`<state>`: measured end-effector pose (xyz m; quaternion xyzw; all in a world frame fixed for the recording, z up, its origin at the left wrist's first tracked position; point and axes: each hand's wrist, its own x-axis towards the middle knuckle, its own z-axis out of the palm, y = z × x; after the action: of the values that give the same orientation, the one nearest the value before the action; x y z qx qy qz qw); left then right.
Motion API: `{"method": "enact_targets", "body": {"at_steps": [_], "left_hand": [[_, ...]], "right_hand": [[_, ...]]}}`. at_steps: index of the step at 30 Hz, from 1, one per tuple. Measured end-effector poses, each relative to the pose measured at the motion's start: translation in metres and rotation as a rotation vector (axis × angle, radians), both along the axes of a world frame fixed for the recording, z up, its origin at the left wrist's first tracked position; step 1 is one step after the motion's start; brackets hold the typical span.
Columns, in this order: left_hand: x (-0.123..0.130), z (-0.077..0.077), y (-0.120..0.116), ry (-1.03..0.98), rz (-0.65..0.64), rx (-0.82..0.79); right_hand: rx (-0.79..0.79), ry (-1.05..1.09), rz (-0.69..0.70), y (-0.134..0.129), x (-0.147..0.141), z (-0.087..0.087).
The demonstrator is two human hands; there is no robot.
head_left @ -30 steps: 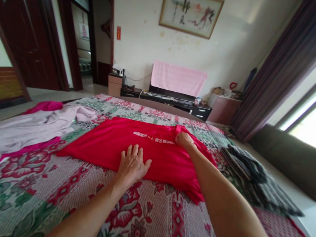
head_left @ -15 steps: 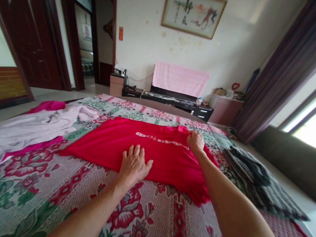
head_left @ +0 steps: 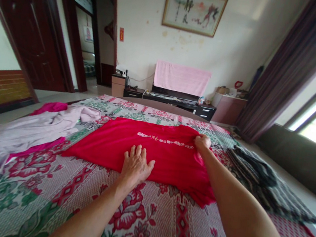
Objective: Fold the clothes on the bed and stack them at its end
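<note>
A red T-shirt (head_left: 107, 142) with a line of white print lies spread sideways on the flowered bed cover (head_left: 141, 227). My left hand (head_left: 136, 164) rests flat on the middle of its near half, fingers spread. At the shirt's right end, my right hand (head_left: 202, 142) is closed on the red cloth near the collar, knuckles up; its fingertips are hidden. Crumpled folds of the shirt bunch at the near right corner, below my right forearm.
To the left lie a pale pink garment (head_left: 25, 130) and bright pink cloth (head_left: 49, 107). A dark striped folded cloth (head_left: 272, 187) lies at the right beside a grey sofa (head_left: 301, 155). Past the bed stands a low black cabinet (head_left: 166, 102) under a pink towel (head_left: 181, 78).
My right hand has moved a little to the right, drawing the shirt's right end with it. My left hand stays flat on the shirt.
</note>
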<state>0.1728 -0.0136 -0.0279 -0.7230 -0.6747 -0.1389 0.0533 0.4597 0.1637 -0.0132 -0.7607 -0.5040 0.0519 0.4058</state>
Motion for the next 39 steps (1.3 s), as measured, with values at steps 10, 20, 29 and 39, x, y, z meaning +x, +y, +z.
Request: {"method": "enact_targets", "body": {"at_steps": [10,20,29,39], "left_hand": [[0.000,0.001,0.000,-0.010,-0.009,-0.017],[-0.001,0.000,0.001,-0.022,-0.006,-0.021],[0.000,-0.002,0.001,-0.029,-0.005,-0.004],[0.000,0.004,-0.001,-0.028,-0.001,-0.028]], "right_hand": [[0.097,-0.092,0.159,-0.039,0.003,0.013],[-0.333,-0.566,0.419,-0.075,0.000,-0.002],[-0.489,-0.563,0.509,-0.093,-0.021,0.006],[-0.355,-0.519,0.694,-0.105,-0.107,0.012]]}}
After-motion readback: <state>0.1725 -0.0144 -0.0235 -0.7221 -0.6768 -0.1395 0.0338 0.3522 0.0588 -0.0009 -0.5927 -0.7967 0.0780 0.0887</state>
